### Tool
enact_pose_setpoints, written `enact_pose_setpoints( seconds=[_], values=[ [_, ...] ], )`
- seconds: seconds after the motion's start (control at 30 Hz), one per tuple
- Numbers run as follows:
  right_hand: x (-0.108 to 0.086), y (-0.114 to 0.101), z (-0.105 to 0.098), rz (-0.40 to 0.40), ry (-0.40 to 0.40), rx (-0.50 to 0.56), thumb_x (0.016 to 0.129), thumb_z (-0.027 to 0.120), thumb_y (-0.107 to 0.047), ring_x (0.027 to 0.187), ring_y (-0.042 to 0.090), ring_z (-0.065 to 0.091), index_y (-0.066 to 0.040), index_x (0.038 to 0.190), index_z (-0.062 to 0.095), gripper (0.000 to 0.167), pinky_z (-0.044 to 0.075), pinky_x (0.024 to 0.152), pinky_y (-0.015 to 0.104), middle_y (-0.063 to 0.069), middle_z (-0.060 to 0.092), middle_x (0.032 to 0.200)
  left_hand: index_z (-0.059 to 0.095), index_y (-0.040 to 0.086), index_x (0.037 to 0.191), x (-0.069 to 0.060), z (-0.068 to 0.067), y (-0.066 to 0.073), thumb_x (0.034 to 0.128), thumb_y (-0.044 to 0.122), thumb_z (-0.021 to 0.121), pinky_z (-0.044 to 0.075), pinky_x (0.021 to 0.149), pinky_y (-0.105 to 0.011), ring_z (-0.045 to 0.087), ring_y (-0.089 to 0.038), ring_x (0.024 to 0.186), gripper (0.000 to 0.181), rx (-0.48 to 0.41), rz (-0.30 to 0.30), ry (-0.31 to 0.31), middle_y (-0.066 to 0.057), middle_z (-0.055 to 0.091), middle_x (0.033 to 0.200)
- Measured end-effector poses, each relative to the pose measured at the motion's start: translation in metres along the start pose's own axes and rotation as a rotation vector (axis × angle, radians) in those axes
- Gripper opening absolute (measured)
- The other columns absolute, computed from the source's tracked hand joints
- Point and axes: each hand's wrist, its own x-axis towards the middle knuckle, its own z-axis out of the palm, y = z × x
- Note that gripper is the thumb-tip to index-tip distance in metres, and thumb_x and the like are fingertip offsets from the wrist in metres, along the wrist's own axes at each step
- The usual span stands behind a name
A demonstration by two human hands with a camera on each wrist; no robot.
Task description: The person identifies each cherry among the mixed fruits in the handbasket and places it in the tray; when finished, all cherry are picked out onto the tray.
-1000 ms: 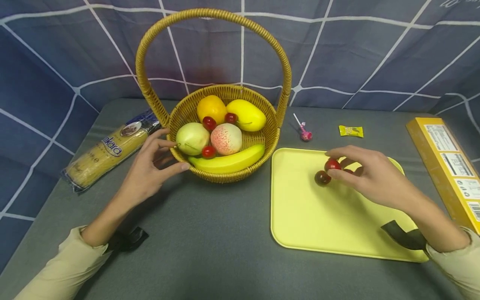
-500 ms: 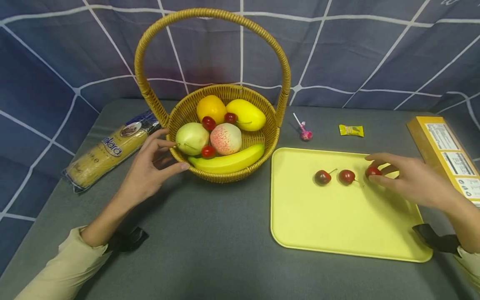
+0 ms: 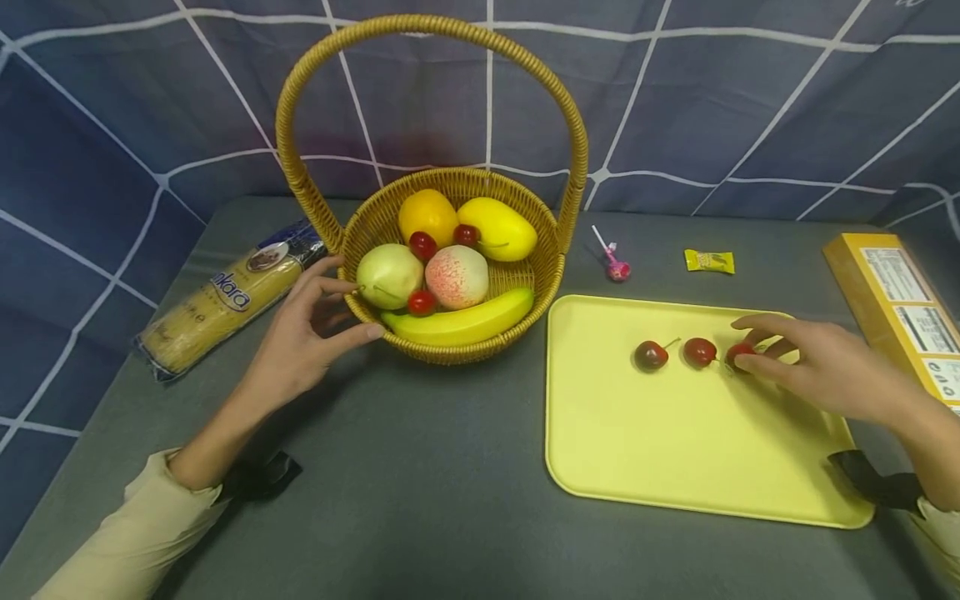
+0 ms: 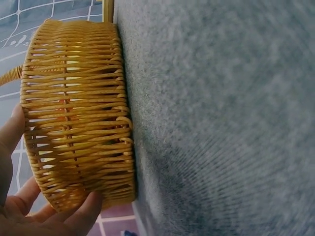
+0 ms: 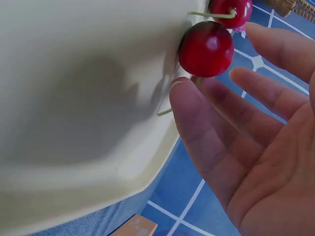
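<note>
My left hand [image 3: 303,329] rests against the left side of a wicker basket [image 3: 551,287], thumb near the front rim and fingertips on the woven wall [image 4: 74,118]. Inside the basket sit a pear [image 3: 388,279], an orange [image 3: 427,217], a mango [image 3: 498,227], a peach [image 3: 457,277], a banana [image 3: 461,321] and several cherries. Over the yellow tray [image 3: 637,442], my right hand [image 3: 825,362] has its fingers apart around the rightmost cherry [image 3: 738,357], which is partly covered. Two more cherries lie in line to its left, a middle cherry [image 3: 699,352] and a darker cherry [image 3: 651,356].
A bag of pasta [image 3: 232,300] lies left of the basket. Behind the tray are a pink lollipop [image 3: 618,269] and a yellow wrapped candy [image 3: 709,262]. An orange box [image 3: 900,308] stands at the right. Blue checked cloth [image 3: 675,100] hangs at the back.
The right hand has moved right from the middle cherry with one cherry between its fingers. That cherry now sits slightly lower and closer to the middle one. The left hand has stayed put.
</note>
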Motion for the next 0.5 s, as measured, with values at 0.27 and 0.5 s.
enact_pose_setpoints(
  seconds=[0.27,0.5],
  values=[
    [-0.002,-0.012,-0.008,0.003,0.089,-0.054,0.089,0.074,-0.020,0.079,-0.001,0.060,-0.006,0.119,0.068,0.034,0.050,0.058,0.029,0.009,0.072,0.105,0.053,-0.006,0.123,0.001,0.001,0.000,0.0829,0.003,0.080,0.047,0.103,-0.047,0.045,-0.039,0.129,0.049,-0.001,0.002,0.000,-0.009,0.026,0.157],
    [0.004,-0.052,-0.011,-0.078,0.156,0.002,0.088,0.075,-0.015,0.076,0.000,0.060,-0.012,0.115,0.070,0.027,0.050,0.053,0.023,0.001,0.071,0.101,0.053,-0.006,0.122,0.001,0.001,0.000,0.0825,0.003,0.080,0.049,0.102,-0.039,0.046,-0.038,0.128,0.048,0.007,0.003,0.006,-0.008,0.027,0.157]
  ],
)
